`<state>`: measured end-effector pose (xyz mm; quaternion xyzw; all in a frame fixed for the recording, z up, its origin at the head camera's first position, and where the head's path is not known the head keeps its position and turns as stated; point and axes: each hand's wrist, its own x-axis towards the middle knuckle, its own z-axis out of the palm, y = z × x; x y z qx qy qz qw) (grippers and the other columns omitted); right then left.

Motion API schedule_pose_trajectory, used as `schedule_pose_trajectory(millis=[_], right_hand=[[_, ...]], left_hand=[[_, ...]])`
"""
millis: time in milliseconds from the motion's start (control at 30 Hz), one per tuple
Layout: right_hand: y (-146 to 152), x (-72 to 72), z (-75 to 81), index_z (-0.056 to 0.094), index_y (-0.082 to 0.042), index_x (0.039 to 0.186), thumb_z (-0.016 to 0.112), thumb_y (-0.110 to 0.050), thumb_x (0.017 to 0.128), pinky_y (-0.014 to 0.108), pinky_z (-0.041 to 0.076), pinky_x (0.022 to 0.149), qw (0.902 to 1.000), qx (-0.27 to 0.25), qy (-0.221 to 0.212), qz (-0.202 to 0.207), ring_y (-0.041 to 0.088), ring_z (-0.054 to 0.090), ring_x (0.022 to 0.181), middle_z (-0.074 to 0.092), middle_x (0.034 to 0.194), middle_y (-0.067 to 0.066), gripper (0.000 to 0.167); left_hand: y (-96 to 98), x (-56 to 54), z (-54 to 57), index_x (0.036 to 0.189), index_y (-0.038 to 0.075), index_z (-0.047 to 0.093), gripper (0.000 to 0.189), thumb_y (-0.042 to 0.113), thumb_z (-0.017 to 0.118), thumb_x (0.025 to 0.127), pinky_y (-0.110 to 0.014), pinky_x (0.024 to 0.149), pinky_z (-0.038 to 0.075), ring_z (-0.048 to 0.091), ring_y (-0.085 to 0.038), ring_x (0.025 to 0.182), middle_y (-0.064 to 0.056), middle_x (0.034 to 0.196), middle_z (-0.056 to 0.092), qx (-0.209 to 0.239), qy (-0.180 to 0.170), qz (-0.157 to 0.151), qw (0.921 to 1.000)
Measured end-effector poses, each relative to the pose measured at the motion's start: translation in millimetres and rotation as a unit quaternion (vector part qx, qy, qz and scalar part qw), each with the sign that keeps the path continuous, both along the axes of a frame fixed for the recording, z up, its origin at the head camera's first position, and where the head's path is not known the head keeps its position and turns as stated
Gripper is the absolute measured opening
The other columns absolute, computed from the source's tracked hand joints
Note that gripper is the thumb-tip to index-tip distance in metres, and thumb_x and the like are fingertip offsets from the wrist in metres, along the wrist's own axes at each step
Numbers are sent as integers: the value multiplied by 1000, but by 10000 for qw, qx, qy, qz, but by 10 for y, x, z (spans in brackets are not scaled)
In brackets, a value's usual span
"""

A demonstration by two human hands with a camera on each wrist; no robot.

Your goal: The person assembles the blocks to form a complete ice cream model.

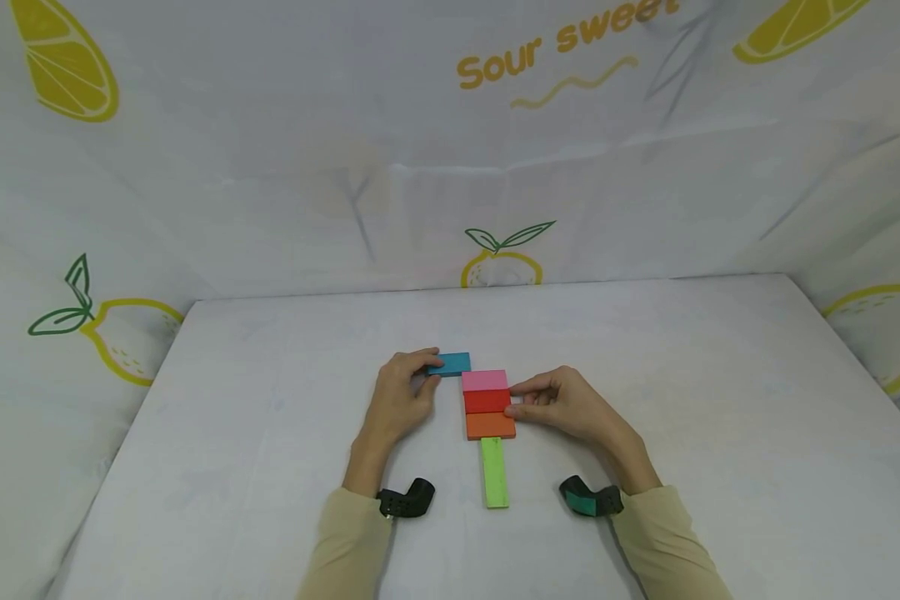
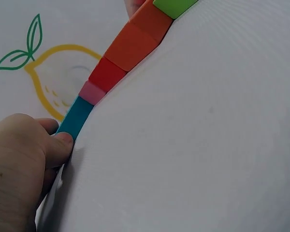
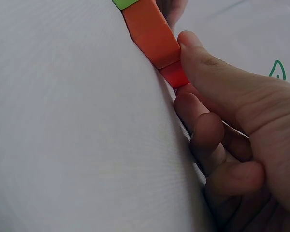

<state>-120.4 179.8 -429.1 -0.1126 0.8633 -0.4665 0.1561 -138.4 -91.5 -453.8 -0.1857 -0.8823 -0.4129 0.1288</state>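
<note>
My left hand [image 1: 405, 392] pinches the left end of a blue block [image 1: 452, 364] between thumb and fingers. The block's right end is close to the upper left corner of a pink block [image 1: 484, 380]. Directly below the pink one lie a red block [image 1: 486, 402] and an orange block [image 1: 490, 426], edge to edge in a column. A narrow lime green block [image 1: 494, 472] extends lengthwise from the orange block toward me. With thumb and index finger, my right hand [image 1: 566, 404] holds the right end of the red block, the thumb overlapping the orange block's corner.
The blocks lie on a white-covered table [image 1: 270, 467]. Behind it hangs a white cloth [image 1: 285, 208] printed with lemons and lettering. Dark bands [image 1: 408, 498] are worn on both wrists, over light sleeves [image 1: 352, 542].
</note>
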Motion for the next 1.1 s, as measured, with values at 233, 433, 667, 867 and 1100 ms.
schedule_pose_trajectory(millis=[233, 433, 667, 867, 1100], right_hand=[[0, 2, 16, 78, -3, 110, 84, -22, 84, 19, 40, 54, 10000, 16, -43, -8, 12, 54, 64, 63, 74, 1, 33], [-2, 2, 16, 78, -3, 110, 84, -21, 84, 19, 40, 55, 10000, -1, -54, 11, 11, 54, 64, 63, 74, 0, 33], [-3, -1, 12, 78, -3, 110, 84, -21, 84, 19, 41, 55, 10000, -37, -20, 27, 11, 54, 64, 63, 74, 0, 33], [-4, 1, 14, 78, -3, 110, 84, -21, 84, 19, 41, 55, 10000, -60, -58, 7, 12, 54, 64, 64, 75, 0, 33], [-16, -1, 17, 78, -2, 110, 84, -20, 84, 19, 40, 54, 10000, -19, -46, 13, 11, 53, 63, 63, 74, -1, 32]], left_hand=[[18, 19, 33, 108, 3, 75, 21, -3, 72, 88, -44, 95, 56, 69, -31, 111, -15, 127, 73, -22, 39, -54, 10000], [1, 14, 3, 115, 5, 72, 27, 5, 69, 88, -42, 94, 57, 68, -26, 103, -12, 120, 73, 159, -59, 184, 9997], [-11, 10, -3, 107, 2, 76, 24, 7, 68, 85, -45, 91, 55, 67, -28, 99, -12, 105, 76, 381, -171, 704, 9966], [-8, 5, -9, 102, 2, 78, 19, 5, 70, 85, -45, 94, 56, 70, -28, 102, -12, 104, 78, 380, -96, 658, 9971], [-7, -4, -21, 104, 3, 79, 19, 5, 71, 86, -43, 93, 57, 70, -27, 102, -10, 107, 79, 379, 10, 509, 9980]])
